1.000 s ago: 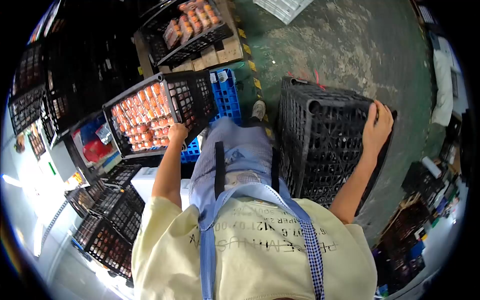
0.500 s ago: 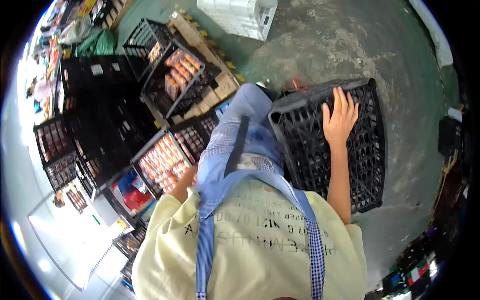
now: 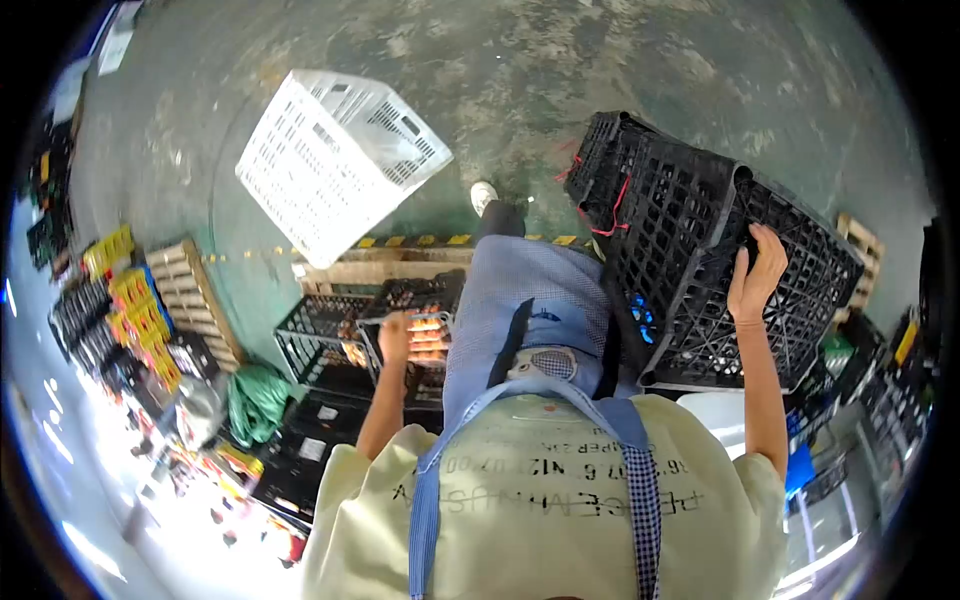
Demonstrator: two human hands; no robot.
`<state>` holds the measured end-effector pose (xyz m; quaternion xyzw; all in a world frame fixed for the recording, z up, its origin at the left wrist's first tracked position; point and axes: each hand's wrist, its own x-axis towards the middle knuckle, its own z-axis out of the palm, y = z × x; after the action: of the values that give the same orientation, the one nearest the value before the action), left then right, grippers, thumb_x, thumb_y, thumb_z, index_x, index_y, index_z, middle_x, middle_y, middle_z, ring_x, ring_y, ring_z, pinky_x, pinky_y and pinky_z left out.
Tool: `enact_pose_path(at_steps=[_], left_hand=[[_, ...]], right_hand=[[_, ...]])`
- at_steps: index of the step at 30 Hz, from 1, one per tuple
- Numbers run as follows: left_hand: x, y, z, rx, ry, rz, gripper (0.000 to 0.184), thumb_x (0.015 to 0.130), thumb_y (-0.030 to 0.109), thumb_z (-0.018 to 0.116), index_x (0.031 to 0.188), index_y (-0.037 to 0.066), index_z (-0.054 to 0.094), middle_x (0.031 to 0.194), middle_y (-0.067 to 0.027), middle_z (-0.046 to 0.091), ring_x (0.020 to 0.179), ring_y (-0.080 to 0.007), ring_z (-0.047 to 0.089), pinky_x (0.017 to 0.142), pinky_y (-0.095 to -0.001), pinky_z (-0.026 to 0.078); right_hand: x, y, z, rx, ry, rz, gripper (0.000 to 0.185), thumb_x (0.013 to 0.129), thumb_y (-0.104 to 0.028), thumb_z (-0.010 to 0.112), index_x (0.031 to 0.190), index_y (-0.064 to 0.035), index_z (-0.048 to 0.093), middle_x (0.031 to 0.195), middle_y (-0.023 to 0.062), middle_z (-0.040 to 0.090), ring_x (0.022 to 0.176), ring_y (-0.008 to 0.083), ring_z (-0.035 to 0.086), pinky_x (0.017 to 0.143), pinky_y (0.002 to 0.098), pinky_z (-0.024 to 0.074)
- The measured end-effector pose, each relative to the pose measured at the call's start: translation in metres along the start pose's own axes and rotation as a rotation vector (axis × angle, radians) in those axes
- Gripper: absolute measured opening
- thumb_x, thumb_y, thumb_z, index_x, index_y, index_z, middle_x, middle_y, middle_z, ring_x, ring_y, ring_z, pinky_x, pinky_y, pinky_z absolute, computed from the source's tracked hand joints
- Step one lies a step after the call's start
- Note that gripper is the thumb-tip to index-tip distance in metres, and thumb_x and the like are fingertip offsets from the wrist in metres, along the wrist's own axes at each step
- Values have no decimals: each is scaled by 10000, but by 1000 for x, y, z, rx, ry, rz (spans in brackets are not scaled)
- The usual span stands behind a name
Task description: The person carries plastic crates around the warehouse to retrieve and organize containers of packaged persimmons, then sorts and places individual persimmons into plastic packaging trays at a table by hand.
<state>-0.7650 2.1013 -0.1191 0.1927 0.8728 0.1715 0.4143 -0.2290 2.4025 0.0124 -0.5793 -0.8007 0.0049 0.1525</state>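
Note:
My right hand is at the upper edge of a black plastic lattice crate, its fingers bent at the rim and the thumb apart. The crate is beside my right leg, and another black crate section adjoins it. Red string hangs on its far side, and bright blue pieces show through the lattice. My left hand is curled into a loose fist, slightly blurred, in front of a black crate of orange-coloured packs. Whether it holds anything is hidden.
A white plastic crate lies on the floor ahead to the left. Behind the yellow-marked line, a wooden pallet carries black crates. Stacked goods and a green bag are farther left. Another pallet stands at right.
My view has turned right, so the white crate and pallet have shifted left. The black crate stays by my right side. My left hand has come into view; my right fingers are more bent.

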Motion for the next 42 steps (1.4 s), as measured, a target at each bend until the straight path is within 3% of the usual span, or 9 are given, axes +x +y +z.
enact_pose_path(at_steps=[5, 12, 17, 21, 22, 24, 28, 38, 42], left_hand=[[144, 114, -48, 173, 117, 517, 155, 925, 117, 510, 1023, 55, 613, 799, -76, 662, 613, -131, 580, 564, -289, 465], [236, 368, 54, 437, -257, 946, 180, 900, 133, 548, 1052, 66, 616, 911, -138, 670, 799, -274, 648, 722, -352, 496], [251, 542, 125, 277, -757, 725, 226, 900, 168, 592, 1076, 28, 612, 924, -20, 626, 785, -122, 587, 696, -252, 488], [223, 627, 118, 150, -769, 773, 165, 928, 236, 570, 843, 95, 554, 713, 31, 522, 652, -74, 495, 573, -255, 413], [261, 627, 112, 88, -720, 682, 217, 927, 277, 572, 946, 61, 580, 801, -2, 556, 717, -118, 527, 615, -279, 430], [346, 640, 106, 798, -494, 748, 359, 929, 344, 556, 1111, 34, 576, 947, -63, 593, 831, -184, 557, 693, -317, 466], [355, 672, 193, 891, -563, 443, 340, 919, 301, 561, 1131, 36, 569, 958, -68, 599, 830, -187, 564, 708, -328, 475], [346, 948, 445, 684, -652, 567, 328, 892, 195, 575, 1181, 41, 551, 987, -79, 615, 828, -193, 581, 744, -358, 500], [296, 1107, 587, 323, -961, 656, 339, 882, 153, 581, 1200, 43, 544, 998, -84, 621, 828, -195, 588, 758, -370, 510]], right_hand=[[6, -13, -7, -35, -47, 64, 243, 902, -141, 494, 1118, -62, 574, 1173, 111, 551, 1138, 299, 486, 980, 409, 329], [20, -19, -21, 66, -97, 180, 303, 717, -72, 632, 1020, -64, 627, 1108, 114, 593, 1075, 314, 522, 920, 446, 383], [2, -12, -19, 104, -40, 322, 332, 698, -106, 642, 1023, -77, 577, 1075, 86, 580, 1089, 292, 514, 914, 426, 393], [-8, -13, -19, 4, 286, 533, 306, 779, -181, 627, 1065, -94, 563, 1102, 91, 560, 1077, 282, 515, 913, 429, 377], [-10, -12, -18, -11, 371, 635, 300, 810, -197, 605, 1083, -85, 555, 1119, 99, 554, 1094, 286, 504, 916, 433, 371], [-9, -11, -15, -67, 454, 905, 280, 824, -154, 584, 1084, -63, 535, 1108, 116, 540, 1094, 307, 485, 915, 429, 373], [-12, -1, -2, -212, 767, 1334, 286, 805, -83, 578, 1083, -46, 521, 1098, 136, 530, 1086, 336, 472, 938, 426, 382], [25, 0, -17, -590, 456, 1714, 352, 729, -156, 646, 1053, -57, 547, 1101, 118, 557, 1104, 326, 487, 935, 441, 367], [29, 1, -16, -679, 396, 1881, 310, 742, -159, 644, 1032, -78, 571, 1082, 113, 578, 1094, 313, 503, 928, 433, 379]])
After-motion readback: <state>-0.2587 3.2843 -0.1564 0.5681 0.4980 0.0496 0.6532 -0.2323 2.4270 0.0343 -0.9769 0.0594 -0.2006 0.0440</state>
